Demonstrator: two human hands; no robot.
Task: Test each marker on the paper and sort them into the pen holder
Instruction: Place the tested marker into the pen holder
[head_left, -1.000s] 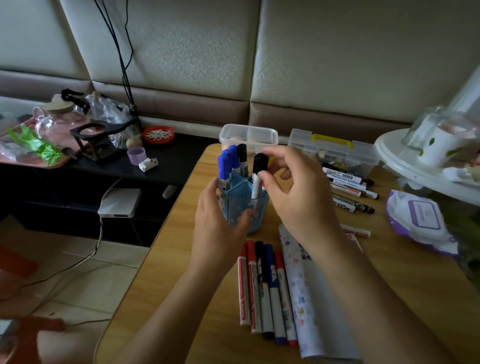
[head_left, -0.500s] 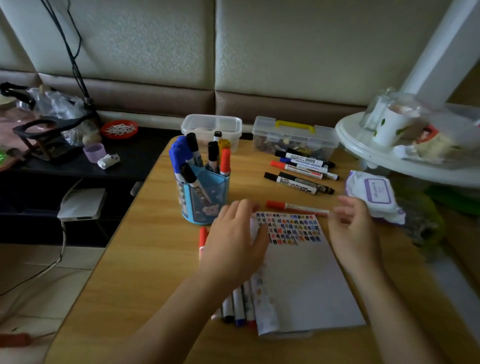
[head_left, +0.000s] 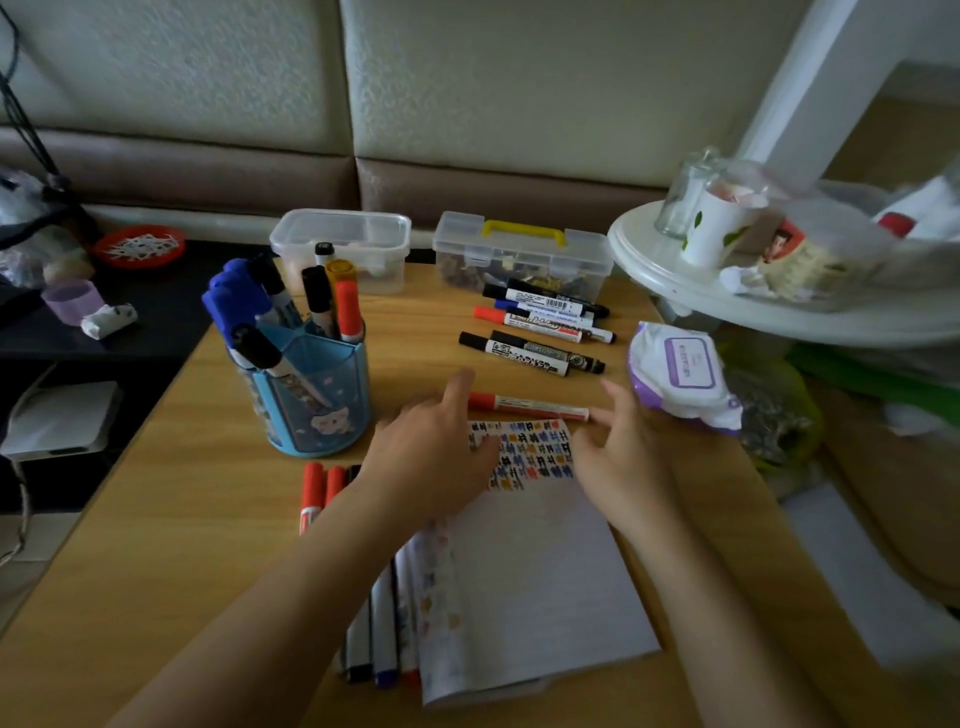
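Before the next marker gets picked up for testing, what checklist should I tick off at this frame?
1. Red marker free to take: ok, it lies alone above the paper, capped.
2. Right hand empty: ok, fingertips by the marker's end, no grip yet.
3. Left hand steadying the paper: ok, flat on its top left.
4. Blank space on paper: ok, below the test marks.
5. Room in pen holder: cannot tell, crowded.

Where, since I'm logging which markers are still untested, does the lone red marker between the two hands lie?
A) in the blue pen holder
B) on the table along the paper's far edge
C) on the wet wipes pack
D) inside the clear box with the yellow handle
B: the red marker lies flat on the table, just beyond the far edge of the paper.
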